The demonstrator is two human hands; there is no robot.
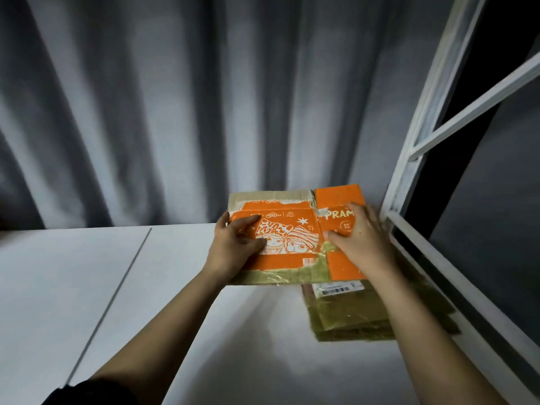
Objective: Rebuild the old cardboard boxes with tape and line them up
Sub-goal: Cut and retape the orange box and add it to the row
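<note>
1. A white table (87, 282) fills the lower left of the frame, with a thin dark seam running diagonally across it from the middle toward the bottom left.
2. A grey curtain (175, 106) hangs in folds behind the table, across the upper left and centre of the frame.
3. A dark sleeve (87, 393) shows at the bottom left, at the near end of the left arm.
4. The left hand (233, 249) sits just left of centre, closed around the left edge of a flattened orange box (292, 238): the thumb lies on the printed top face and the fingers wrap underneath.
5. The orange box is held at the centre of the frame, raised off the table and tilted toward the camera. Its face carries a white cartoon drawing, and bare brown cardboard with shiny tape shows along the top and bottom edges.
6. The right hand (359, 244) lies right of centre, fingers spread flat on the box's right panel, pressing on it beside white lettering.
7. A stack of flat brown cardboard (350, 314) lies on the table at the lower right, under and just beyond the held box, with a barcode label (336, 289) on its top sheet.
8. A white window frame (423, 135) stands at the right edge of the frame, touching the table's right side, with darkness behind its bars.
</note>
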